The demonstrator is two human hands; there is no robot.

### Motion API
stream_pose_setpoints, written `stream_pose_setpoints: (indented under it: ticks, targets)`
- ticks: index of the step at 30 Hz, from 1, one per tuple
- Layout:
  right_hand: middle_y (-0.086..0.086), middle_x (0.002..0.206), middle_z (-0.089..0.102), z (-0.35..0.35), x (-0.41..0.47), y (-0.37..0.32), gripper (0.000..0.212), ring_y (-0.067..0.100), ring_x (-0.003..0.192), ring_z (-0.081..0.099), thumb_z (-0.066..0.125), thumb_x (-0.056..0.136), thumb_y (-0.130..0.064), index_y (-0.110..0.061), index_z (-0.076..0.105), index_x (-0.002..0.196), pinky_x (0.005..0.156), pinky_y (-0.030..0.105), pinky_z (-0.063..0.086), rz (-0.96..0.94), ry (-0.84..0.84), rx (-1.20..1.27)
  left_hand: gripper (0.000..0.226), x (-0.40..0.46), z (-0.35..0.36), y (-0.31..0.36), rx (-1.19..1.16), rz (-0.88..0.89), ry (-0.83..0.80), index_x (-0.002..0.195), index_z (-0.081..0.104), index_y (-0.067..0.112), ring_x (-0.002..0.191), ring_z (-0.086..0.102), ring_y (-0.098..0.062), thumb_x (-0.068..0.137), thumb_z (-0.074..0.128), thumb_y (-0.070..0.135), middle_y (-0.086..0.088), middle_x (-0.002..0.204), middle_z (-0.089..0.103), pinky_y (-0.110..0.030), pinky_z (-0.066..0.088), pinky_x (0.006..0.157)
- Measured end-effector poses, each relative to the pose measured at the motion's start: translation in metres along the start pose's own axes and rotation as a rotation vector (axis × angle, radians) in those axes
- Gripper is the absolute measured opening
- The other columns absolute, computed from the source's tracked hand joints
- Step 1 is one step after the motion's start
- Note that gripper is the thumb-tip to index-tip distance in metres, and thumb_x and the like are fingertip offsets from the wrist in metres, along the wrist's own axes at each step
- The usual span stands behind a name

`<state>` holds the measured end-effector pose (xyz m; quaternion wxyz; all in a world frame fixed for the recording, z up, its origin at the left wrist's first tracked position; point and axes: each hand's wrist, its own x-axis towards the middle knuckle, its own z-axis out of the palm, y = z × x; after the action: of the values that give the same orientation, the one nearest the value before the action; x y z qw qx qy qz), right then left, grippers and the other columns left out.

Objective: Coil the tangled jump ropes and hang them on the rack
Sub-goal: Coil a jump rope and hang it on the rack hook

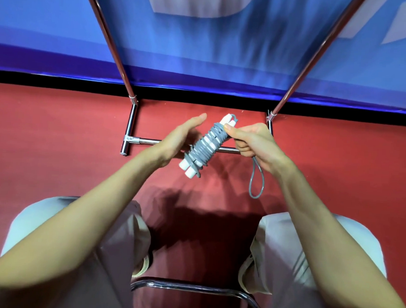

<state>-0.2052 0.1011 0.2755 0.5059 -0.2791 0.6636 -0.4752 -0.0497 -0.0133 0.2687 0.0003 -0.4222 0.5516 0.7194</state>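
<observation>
A jump rope bundle (206, 145) sits between my hands: two white handles side by side with grey cord wound tightly around them, tilted from lower left to upper right. My left hand (178, 141) cups the bundle from the left, thumb raised, fingers behind it. My right hand (250, 140) pinches the cord at the bundle's upper end with thumb and forefinger. A loose grey loop of cord (256, 179) hangs down below that hand. The chrome rack (128, 129) stands just beyond, its base bars on the floor and two uprights rising out of view.
The floor is red (58, 136). A blue banner wall (202, 49) with a black lower strip stands behind the rack. My knees in light trousers are at the bottom, with a dark curved chair frame (191, 287) between them.
</observation>
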Motion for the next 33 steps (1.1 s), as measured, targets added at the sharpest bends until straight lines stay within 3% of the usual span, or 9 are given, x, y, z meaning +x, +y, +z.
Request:
stream_pose_setpoints:
  ticks: [4,9,12,16,19,22,24,27,33]
  targets:
    - [-0.009,0.050,0.017,0.006,-0.001,0.001,0.057,0.007,0.048,0.011,0.063,0.090,-0.027,-0.023,0.038,0.039,0.042,0.018,0.008,-0.073,-0.086,-0.015,0.092,-0.008,0.004,-0.001,-0.208,-0.285,-0.410,0.078,0.064,-0.011,0.058,0.064,-0.033,0.074,0.039,0.079,-0.026,0.074,0.064,-0.034,0.055,0.058]
    - [-0.009,0.049,0.022,0.011,0.002,0.001,0.040,0.004,0.045,0.016,0.056,0.096,-0.029,-0.014,0.054,0.059,0.039,0.014,0.014,-0.099,-0.037,-0.043,0.077,-0.014,0.020,0.001,-0.305,-0.213,-0.257,0.064,0.046,0.002,0.034,0.049,-0.021,0.089,0.029,0.073,-0.013,0.047,0.052,-0.020,0.043,0.041]
    - [-0.005,0.048,0.030,0.013,0.003,0.001,0.039,0.003,0.039,0.022,0.046,0.102,-0.030,-0.020,0.067,0.070,0.037,0.015,0.018,-0.124,-0.057,-0.126,0.068,-0.010,0.017,0.003,-0.375,-0.072,-0.155,0.073,0.050,0.008,0.036,0.046,-0.021,0.091,0.029,0.070,-0.012,0.050,0.049,-0.020,0.040,0.042]
    - [-0.014,0.041,0.028,0.014,0.004,0.003,0.029,-0.001,0.036,0.022,0.041,0.103,-0.012,0.004,0.064,0.095,0.039,0.013,0.021,-0.184,-0.071,-0.223,0.061,-0.007,0.006,0.007,-0.410,0.054,-0.002,0.066,0.048,0.014,0.039,0.046,-0.022,0.093,0.030,0.067,-0.013,0.053,0.048,-0.024,0.042,0.044]
    - [-0.013,0.040,0.039,0.015,0.006,0.006,0.024,0.001,0.042,0.032,0.046,0.101,-0.013,-0.004,0.067,0.095,0.050,0.023,0.031,-0.270,-0.021,-0.536,0.062,-0.003,0.004,0.001,-0.371,0.059,0.110,0.063,0.048,0.014,0.038,0.045,-0.022,0.095,0.029,0.064,-0.011,0.052,0.047,-0.024,0.041,0.044]
    - [-0.013,0.065,0.057,0.014,0.004,0.010,0.025,0.016,0.068,0.053,0.042,0.101,-0.020,-0.017,0.067,0.097,0.071,0.035,0.044,-0.287,0.002,-0.809,0.060,-0.002,0.003,-0.004,-0.352,0.047,0.133,0.065,0.046,0.015,0.038,0.045,-0.023,0.093,0.032,0.066,-0.010,0.051,0.045,-0.025,0.040,0.045]
    - [-0.003,0.081,0.065,0.014,-0.001,0.008,0.027,0.027,0.082,0.057,0.041,0.102,-0.023,-0.018,0.067,0.101,0.078,0.039,0.047,-0.297,-0.011,-0.851,0.055,-0.001,0.002,-0.005,-0.306,0.047,0.115,0.069,0.045,0.018,0.040,0.045,-0.023,0.088,0.042,0.069,-0.010,0.053,0.044,-0.027,0.041,0.047]
    - [-0.012,0.064,0.050,0.012,-0.001,0.005,0.025,0.022,0.071,0.047,0.044,0.100,-0.022,-0.019,0.069,0.097,0.072,0.038,0.044,-0.328,-0.008,-0.822,0.045,0.000,0.002,-0.008,-0.231,0.017,0.139,0.076,0.044,0.018,0.042,0.046,-0.021,0.085,0.059,0.059,-0.011,0.057,0.045,-0.025,0.042,0.046]
    - [-0.002,0.082,0.066,0.004,-0.002,0.004,0.027,0.024,0.080,0.056,0.043,0.096,-0.029,-0.024,0.069,0.092,0.079,0.043,0.050,-0.304,0.068,-0.824,0.037,-0.002,0.006,-0.011,-0.264,-0.060,0.081,0.069,0.041,0.013,0.042,0.044,-0.022,0.089,0.042,0.044,-0.011,0.057,0.044,-0.024,0.037,0.046]
